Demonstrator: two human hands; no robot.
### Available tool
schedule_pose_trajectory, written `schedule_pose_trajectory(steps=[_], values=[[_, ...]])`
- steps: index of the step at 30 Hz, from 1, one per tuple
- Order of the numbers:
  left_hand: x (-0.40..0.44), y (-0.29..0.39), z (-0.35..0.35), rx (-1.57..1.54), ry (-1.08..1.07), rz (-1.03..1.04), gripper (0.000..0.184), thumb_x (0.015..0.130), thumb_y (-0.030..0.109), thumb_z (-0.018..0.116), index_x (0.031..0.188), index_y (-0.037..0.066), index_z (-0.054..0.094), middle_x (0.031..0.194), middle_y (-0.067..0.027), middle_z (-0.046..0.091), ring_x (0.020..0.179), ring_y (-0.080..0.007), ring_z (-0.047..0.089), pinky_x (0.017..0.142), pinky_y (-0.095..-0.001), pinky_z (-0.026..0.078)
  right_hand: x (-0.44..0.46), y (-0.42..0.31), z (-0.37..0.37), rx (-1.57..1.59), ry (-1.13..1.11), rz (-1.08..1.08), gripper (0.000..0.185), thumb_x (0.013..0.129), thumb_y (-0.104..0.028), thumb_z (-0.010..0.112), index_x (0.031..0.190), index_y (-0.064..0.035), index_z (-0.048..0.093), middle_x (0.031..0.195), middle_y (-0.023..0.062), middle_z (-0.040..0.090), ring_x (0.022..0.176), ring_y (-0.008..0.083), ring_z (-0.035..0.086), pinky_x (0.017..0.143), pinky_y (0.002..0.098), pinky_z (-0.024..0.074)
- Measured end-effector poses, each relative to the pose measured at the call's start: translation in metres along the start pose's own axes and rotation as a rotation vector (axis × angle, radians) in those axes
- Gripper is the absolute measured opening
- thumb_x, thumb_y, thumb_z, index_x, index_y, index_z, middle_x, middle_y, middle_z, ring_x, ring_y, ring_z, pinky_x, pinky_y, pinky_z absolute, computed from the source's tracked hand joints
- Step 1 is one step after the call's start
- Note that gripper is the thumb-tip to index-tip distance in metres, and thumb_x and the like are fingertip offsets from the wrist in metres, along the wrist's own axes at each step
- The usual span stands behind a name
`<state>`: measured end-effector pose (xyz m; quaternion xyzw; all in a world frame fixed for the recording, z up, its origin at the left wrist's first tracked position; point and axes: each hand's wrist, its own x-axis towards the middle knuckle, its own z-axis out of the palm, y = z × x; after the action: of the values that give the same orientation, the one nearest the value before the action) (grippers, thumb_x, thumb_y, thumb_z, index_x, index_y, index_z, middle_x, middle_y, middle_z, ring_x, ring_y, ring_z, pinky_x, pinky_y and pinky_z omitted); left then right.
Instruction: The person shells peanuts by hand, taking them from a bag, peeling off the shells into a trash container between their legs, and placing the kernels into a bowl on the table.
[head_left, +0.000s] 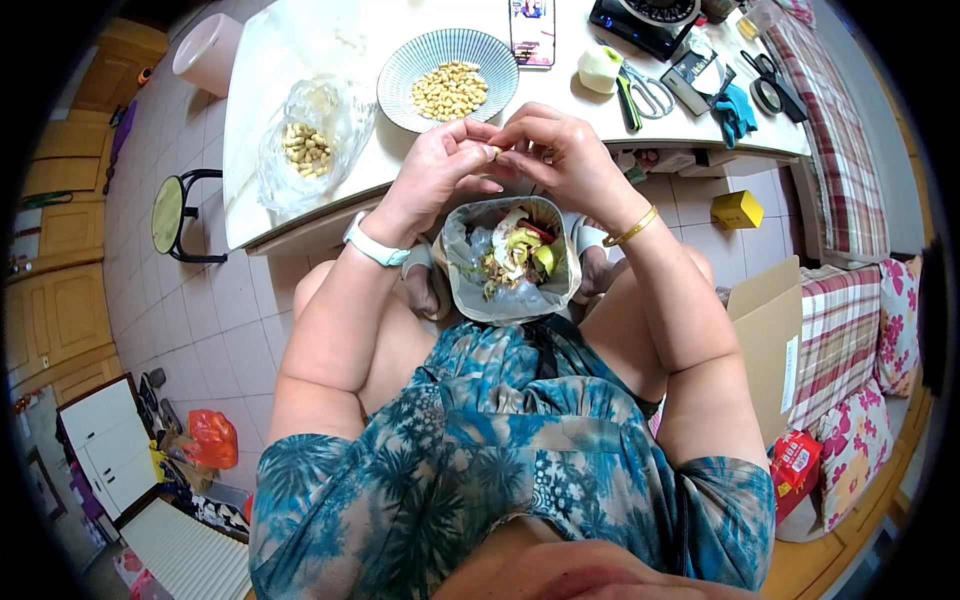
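Observation:
Fingertips of my left hand [440, 165] and my right hand [560, 150] meet over the table's front edge, both closed around a small pale peanut [496, 153] that is mostly hidden. Just beyond them a striped blue-and-white bowl [395, 85] holds a pile of pale yellow kernels [450, 91]. To the left, an open clear plastic bag [340, 135] contains what look like peanuts in their shells [306, 150]. Below my hands, between my knees, stands a lined waste bin [465, 290] with peels and scraps [520, 250] in it.
On the white table [270, 60] are a phone [532, 35], a partly peeled fruit [599, 69], a green-handled peeler [628, 100], scissors [655, 95], a blue glove [737, 112] and a black scale-like device [650, 25]. A stool [170, 215] and a yellow box [738, 210] stand on the floor.

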<state>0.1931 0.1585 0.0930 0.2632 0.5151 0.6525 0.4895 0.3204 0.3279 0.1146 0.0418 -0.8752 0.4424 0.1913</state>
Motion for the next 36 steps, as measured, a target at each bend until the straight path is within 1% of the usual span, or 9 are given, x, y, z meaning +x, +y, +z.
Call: schedule_pose_trajectory(steps=[1, 3, 8, 12, 14, 18, 24, 32, 36], values=[[0.0002, -0.0004, 0.0, -0.001, 0.002, -0.003, 0.032, 0.099, 0.015, 0.061, 0.125, -0.003, 0.055, 0.11, -0.0117, 0.068, 0.095, -0.0191, 0.072, 0.077, -0.0265, 0.061, -0.0004, 0.001, 0.001, -0.029, 0.014, -0.005, 0.015, 0.086, -0.007, 0.075, 0.099, -0.0014, 0.073, 0.093, 0.0108, 0.068, 0.081, 0.0249, 0.069, 0.072, 0.0327, 0.0563], [0.0005, 0.0004, 0.0006, 0.052, 0.018, 0.02, 0.038, 0.1, 0.023, 0.063, 0.127, -0.003, 0.054, 0.113, -0.0128, 0.069, 0.098, -0.0198, 0.072, 0.079, -0.0275, 0.061, -0.0006, 0.003, 0.0015, -0.057, 0.027, -0.009, 0.015, 0.086, -0.007, 0.075, 0.099, -0.0016, 0.073, 0.094, 0.0107, 0.068, 0.081, 0.0246, 0.07, 0.071, 0.0322, 0.0565], [-0.0002, 0.0037, 0.0003, 0.037, 0.024, 0.004, 0.039, 0.099, 0.022, 0.063, 0.128, -0.003, 0.054, 0.114, -0.013, 0.069, 0.098, -0.019, 0.071, 0.079, -0.0274, 0.061, 0.0011, 0.0026, -0.0009, -0.043, 0.015, 0.046, 0.016, 0.086, -0.007, 0.076, 0.101, -0.0022, 0.074, 0.093, 0.0094, 0.068, 0.08, 0.0229, 0.07, 0.069, 0.031, 0.0574], [-0.0002, 0.0036, -0.0004, 0.014, 0.022, -0.001, 0.04, 0.098, 0.022, 0.064, 0.128, -0.003, 0.055, 0.114, -0.0128, 0.069, 0.098, -0.0188, 0.071, 0.079, -0.0271, 0.061, 0.0008, 0.0075, 0.001, -0.037, 0.031, 0.029, 0.017, 0.085, -0.008, 0.076, 0.101, -0.0026, 0.074, 0.093, 0.0088, 0.068, 0.079, 0.0212, 0.07, 0.069, 0.0309, 0.0573], [0.0008, 0.0024, -0.0019, 0.013, 0.022, 0.0, 0.04, 0.098, 0.022, 0.065, 0.129, -0.003, 0.055, 0.115, -0.0127, 0.068, 0.098, -0.0188, 0.071, 0.079, -0.0269, 0.061, 0.0011, 0.0062, 0.0, -0.102, 0.03, 0.021, 0.017, 0.085, -0.009, 0.076, 0.1, -0.0026, 0.074, 0.093, 0.0088, 0.068, 0.078, 0.0202, 0.07, 0.069, 0.0305, 0.0571], [-0.0002, 0.0053, -0.0009, 0.025, 0.023, -0.006, 0.04, 0.098, 0.022, 0.065, 0.129, -0.002, 0.055, 0.115, -0.0125, 0.068, 0.098, -0.019, 0.071, 0.079, -0.0273, 0.062, 0.0012, 0.0062, -0.0003, -0.082, 0.02, 0.068, 0.016, 0.086, -0.01, 0.076, 0.099, -0.0019, 0.073, 0.093, 0.0088, 0.068, 0.076, 0.0208, 0.069, 0.068, 0.0308, 0.0567], [0.0008, 0.0065, -0.0019, -0.053, 0.001, -0.03, 0.04, 0.098, 0.021, 0.065, 0.129, -0.001, 0.055, 0.115, -0.0125, 0.068, 0.099, -0.0201, 0.071, 0.079, -0.0279, 0.062, 0.0017, 0.0085, -0.0001, -0.033, 0.033, -0.042, 0.012, 0.087, -0.008, 0.074, 0.094, 0.0, 0.068, 0.092, 0.0096, 0.065, 0.078, 0.0214, 0.068, 0.066, 0.0303, 0.0555], [-0.0012, 0.006, -0.0048, -0.002, -0.012, -0.035, 0.038, 0.098, 0.021, 0.065, 0.128, 0.0, 0.056, 0.115, -0.0116, 0.068, 0.1, -0.0206, 0.072, 0.08, -0.0283, 0.061, 0.0025, 0.0065, -0.0003, -0.085, 0.001, -0.072, 0.015, 0.081, -0.004, 0.075, 0.091, -0.0005, 0.065, 0.091, 0.0106, 0.063, 0.09, 0.0288, 0.064, 0.076, 0.0368, 0.0545], [-0.0029, 0.0074, -0.003, 0.057, 0.0, -0.035, 0.037, 0.098, 0.02, 0.064, 0.127, -0.001, 0.055, 0.115, -0.011, 0.067, 0.1, -0.0195, 0.072, 0.08, -0.0281, 0.061, 0.0008, 0.0076, 0.001, -0.085, -0.011, -0.067, 0.015, 0.08, -0.004, 0.075, 0.092, -0.0013, 0.066, 0.091, 0.0102, 0.063, 0.091, 0.0286, 0.063, 0.077, 0.037, 0.0544]])
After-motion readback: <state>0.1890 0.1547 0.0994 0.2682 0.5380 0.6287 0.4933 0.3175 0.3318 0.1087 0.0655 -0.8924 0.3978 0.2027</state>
